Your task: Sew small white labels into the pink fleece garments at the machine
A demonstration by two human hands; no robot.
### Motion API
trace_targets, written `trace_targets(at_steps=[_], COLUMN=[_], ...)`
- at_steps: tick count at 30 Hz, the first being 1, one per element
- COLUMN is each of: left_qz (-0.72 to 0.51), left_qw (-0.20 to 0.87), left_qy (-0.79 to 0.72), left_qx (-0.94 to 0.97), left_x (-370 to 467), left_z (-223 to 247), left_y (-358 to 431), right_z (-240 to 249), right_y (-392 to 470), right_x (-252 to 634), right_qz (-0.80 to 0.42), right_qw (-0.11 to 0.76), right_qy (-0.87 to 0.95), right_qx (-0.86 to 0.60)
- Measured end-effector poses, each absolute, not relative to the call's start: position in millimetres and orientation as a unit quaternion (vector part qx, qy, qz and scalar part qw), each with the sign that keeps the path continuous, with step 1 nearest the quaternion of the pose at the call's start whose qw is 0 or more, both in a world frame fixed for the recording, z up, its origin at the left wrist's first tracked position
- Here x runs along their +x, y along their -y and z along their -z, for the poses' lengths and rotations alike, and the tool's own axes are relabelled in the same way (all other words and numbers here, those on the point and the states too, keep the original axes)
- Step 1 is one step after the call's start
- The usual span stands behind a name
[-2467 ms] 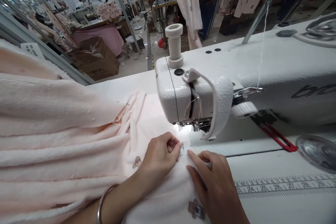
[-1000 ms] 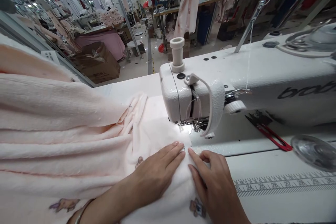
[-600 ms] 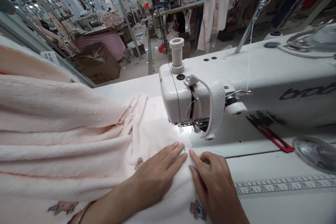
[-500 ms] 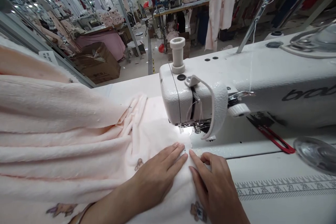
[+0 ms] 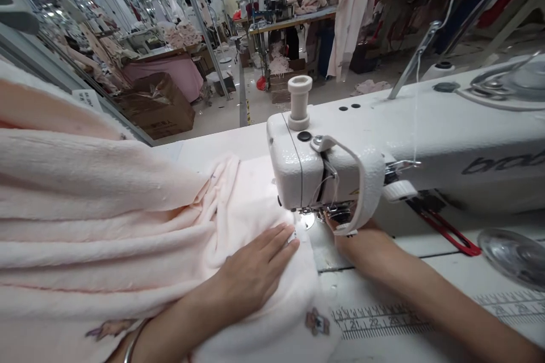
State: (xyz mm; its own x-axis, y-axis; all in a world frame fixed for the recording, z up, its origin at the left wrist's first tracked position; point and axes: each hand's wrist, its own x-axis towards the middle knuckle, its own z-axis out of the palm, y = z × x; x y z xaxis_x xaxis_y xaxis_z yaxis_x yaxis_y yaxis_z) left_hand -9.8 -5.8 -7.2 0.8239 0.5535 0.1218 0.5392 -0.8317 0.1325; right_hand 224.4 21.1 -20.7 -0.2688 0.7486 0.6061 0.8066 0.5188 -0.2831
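My left hand point(image 5: 259, 266) lies flat on the pale pink plush fabric point(image 5: 251, 210), fingers stretched toward the needle area of the white sewing machine point(image 5: 323, 164). A small white tag point(image 5: 292, 236) with dark marks shows at its fingertips. My right hand point(image 5: 343, 238) reaches under the machine head, beside the presser foot point(image 5: 307, 211). The machine head and its white guard hide its fingers, so what they touch is not visible. Folds of the fabric spread to the left, and a printed bear point(image 5: 317, 322) shows near its right edge.
Red-handled snips point(image 5: 451, 233) lie under the machine arm, near a clear round disc point(image 5: 511, 255). A printed ruler point(image 5: 383, 320) runs along the table front. Beyond the table stand a cardboard box point(image 5: 159, 105) and other workstations, with a person at one.
My right hand has left the fabric edge beside my left hand and moved forward under the machine head. My left hand stays on the fabric. The view has shifted slightly.
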Motion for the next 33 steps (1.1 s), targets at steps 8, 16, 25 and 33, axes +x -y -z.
trace_targets(at_steps=[8,16,25,33], left_qz=[-0.048,-0.055,-0.072,-0.066], left_qw=[0.070,0.073,0.057,0.057], left_qy=[-0.301,-0.293,-0.294,-0.294], left_qx=[0.950,0.952,0.951,0.952], left_x=[-13,-14,-14,-15], left_z=[8,3,5,6], left_y=[-1,-10,-11,-14], right_z=[33,40,43,44], right_y=[29,21,21,27], right_x=[197,196,197,196], right_qz=[0.070,0.075,0.052,0.008], right_qw=[0.279,0.281,0.256,0.296], right_qy=[0.836,0.832,0.833,0.823], right_qx=[-0.468,-0.473,-0.488,-0.485])
